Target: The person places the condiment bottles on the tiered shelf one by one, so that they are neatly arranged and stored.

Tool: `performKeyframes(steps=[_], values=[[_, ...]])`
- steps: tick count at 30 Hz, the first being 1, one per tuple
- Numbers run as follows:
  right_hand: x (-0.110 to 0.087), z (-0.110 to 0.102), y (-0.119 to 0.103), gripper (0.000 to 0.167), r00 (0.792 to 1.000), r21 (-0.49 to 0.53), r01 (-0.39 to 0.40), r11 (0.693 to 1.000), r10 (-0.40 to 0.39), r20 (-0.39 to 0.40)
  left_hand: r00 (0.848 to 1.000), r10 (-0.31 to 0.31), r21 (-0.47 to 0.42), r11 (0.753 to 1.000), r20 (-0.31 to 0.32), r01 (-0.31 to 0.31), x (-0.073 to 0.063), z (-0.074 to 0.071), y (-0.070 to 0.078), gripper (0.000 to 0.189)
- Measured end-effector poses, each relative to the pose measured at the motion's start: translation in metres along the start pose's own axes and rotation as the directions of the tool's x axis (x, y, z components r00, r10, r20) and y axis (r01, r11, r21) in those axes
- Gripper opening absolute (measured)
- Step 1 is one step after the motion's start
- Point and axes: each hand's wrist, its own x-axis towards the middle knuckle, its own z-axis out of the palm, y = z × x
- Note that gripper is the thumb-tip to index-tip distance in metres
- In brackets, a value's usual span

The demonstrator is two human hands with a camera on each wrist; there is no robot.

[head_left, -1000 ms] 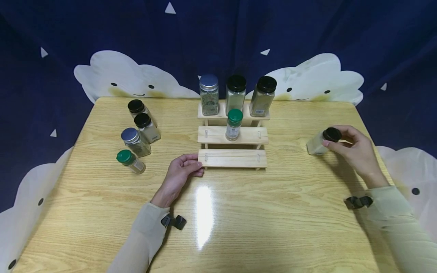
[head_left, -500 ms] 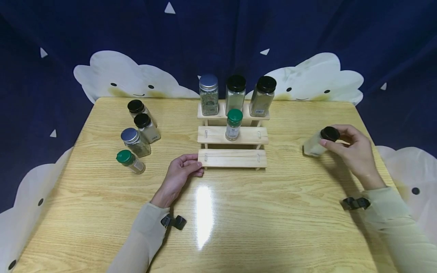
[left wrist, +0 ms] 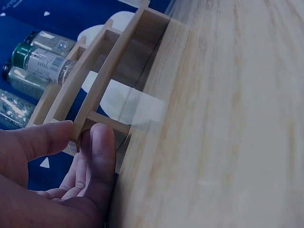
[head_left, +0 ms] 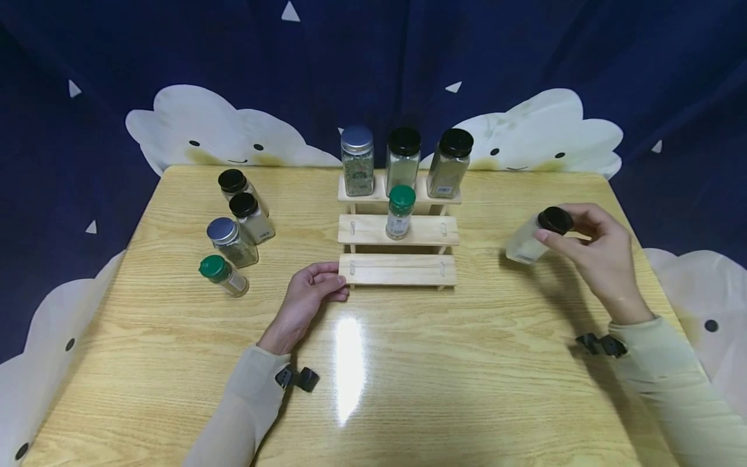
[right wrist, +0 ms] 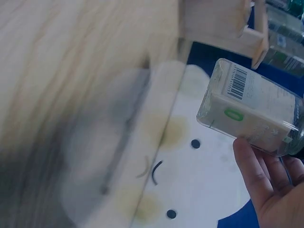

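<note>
A three-tier wooden rack (head_left: 397, 271) stands mid-table. My left hand (head_left: 309, 292) pinches the left end of its lowest step, thumb above and fingers beneath, as the left wrist view shows. On the right, my right hand (head_left: 601, 253) grips a square glass spice jar (head_left: 524, 243) near its black lid. This jar is tilted and lifted off the table; pale powder and a barcode label (right wrist: 237, 81) show in the right wrist view. Three tall jars, one silver-lidded (head_left: 358, 162) and two black-lidded (head_left: 403, 162), occupy the top step. A green-capped spice bottle (head_left: 399, 214) stands on the middle step.
Left of the rack, several spice jars form a slanting row: two black-lidded (head_left: 255, 224), one silver-lidded (head_left: 235, 245) and one green-capped (head_left: 226, 277). A dark blue curtain (head_left: 373, 58) with white clouds hangs behind the wooden table (head_left: 443, 376).
My right hand has raised the spice jar from the table and carried it a little leftward, tilting it more. My left hand and the rack have stayed in place.
</note>
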Motion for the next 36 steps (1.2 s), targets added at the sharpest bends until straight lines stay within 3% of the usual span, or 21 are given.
performKeyframes(steps=[7, 16, 36], values=[[-0.001, 0.012, -0.020, 0.043, 1.000, 0.052, 0.021, 0.998, -0.021, -0.009, 1.000, -0.008, -0.002, 1.000, -0.006, 0.008, 0.001, 0.001, 0.000, 0.038], [-0.001, 0.021, -0.036, 0.042, 0.998, 0.030, 0.058, 0.998, -0.058, 0.008, 1.000, -0.016, -0.005, 1.000, -0.007, 0.016, 0.001, 0.001, -0.001, 0.039], [0.008, 0.045, -0.080, 0.042, 0.995, 0.098, 0.097, 0.990, -0.100, 0.026, 1.000, -0.015, 0.000, 1.000, -0.002, 0.015, 0.000, 0.000, 0.002, 0.038]])
